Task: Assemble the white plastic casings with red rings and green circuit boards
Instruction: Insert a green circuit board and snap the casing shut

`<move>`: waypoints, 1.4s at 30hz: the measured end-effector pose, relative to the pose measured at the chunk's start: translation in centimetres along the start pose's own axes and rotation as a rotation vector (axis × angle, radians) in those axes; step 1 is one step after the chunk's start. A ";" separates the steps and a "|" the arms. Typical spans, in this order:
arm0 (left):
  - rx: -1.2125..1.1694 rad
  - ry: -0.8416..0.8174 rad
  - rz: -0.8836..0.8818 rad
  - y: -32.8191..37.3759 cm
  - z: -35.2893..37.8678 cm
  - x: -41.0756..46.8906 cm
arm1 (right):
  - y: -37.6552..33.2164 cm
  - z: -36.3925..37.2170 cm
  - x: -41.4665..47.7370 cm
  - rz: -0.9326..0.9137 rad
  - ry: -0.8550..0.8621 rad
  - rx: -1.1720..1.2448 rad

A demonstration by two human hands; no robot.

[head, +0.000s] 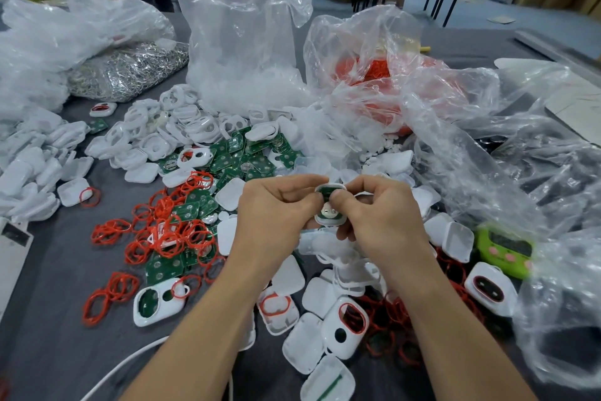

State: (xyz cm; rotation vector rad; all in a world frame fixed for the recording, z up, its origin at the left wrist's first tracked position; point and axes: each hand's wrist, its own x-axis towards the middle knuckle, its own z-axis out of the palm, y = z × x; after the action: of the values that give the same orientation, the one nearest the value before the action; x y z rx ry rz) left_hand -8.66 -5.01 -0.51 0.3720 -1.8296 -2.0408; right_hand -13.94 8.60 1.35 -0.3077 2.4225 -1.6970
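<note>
**Green board being seated in a white casing**

A small white rounded plastic casing [330,220] is held above the middle of the grey cloth-covered worktop [48,352], pinched between both hands. Its left side is gripped by the curled fingers and thumb of the left hand [273,205]. Its right side is gripped by the right hand [380,215], whose thumb is pressed on the open face. A green circuit board with a round silver contact [326,212] is seen inside the casing, so the step in hand is judged to be the seating of that board. Whether a red ring is already fitted here cannot be told.

Even thumb pressure is likely called for next, until the board lies flush. After that, a part would have to be picked from the loose heap of thin red rubber rings [162,231] lying towards the worktop's left edge, or from the scattered white shells [182,130] beyond it.

No brand, label or writing can be read. On the bright green plastic gadget [504,251] near the right edge only pink buttons are made out.
</note>
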 end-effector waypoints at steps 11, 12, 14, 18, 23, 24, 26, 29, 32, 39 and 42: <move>0.026 0.010 0.011 -0.1 0.2 0.0 | 0.1 -0.1 0.1 0.014 -0.034 0.031; 0.029 0.013 0.010 -0.1 0.2 0.0 | 0.2 -0.1 0.1 0.015 -0.036 0.040; 0.041 0.021 0.006 -0.1 0.2 0.1 | 0.3 0.0 0.2 0.010 -0.035 0.049; 0.055 0.035 -0.001 -0.2 0.2 0.2 | 0.4 0.0 0.2 0.002 -0.042 0.055; 0.030 0.009 -0.020 -0.1 0.0 0.2 | 0.5 -0.1 0.4 0.004 -0.060 0.090; 0.023 0.004 -0.024 -0.1 0.0 0.2 | 0.5 -0.1 0.4 0.005 -0.066 0.094; 0.013 0.000 -0.030 -0.1 0.0 0.2 | 0.6 -0.2 0.4 0.005 -0.075 0.100; 0.017 0.008 -0.024 0.0 0.1 0.2 | 0.7 -0.2 0.5 0.007 -0.080 0.102; 0.003 0.012 -0.027 0.1 0.0 0.2 | 0.7 -0.2 0.5 0.009 -0.085 0.113; -0.046 -0.030 -0.085 0.4 0.0 0.1 | 0.6 -0.5 0.8 0.092 -0.094 0.172; -0.039 -0.078 -0.062 0.5 0.0 0.1 | 0.5 -0.5 0.8 0.096 -0.069 0.185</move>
State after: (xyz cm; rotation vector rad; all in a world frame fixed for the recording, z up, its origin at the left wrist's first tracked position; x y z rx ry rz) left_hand -8.69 -5.08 0.01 0.3463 -1.8421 -2.1577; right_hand -14.89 9.02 1.04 -0.2174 2.1757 -1.8195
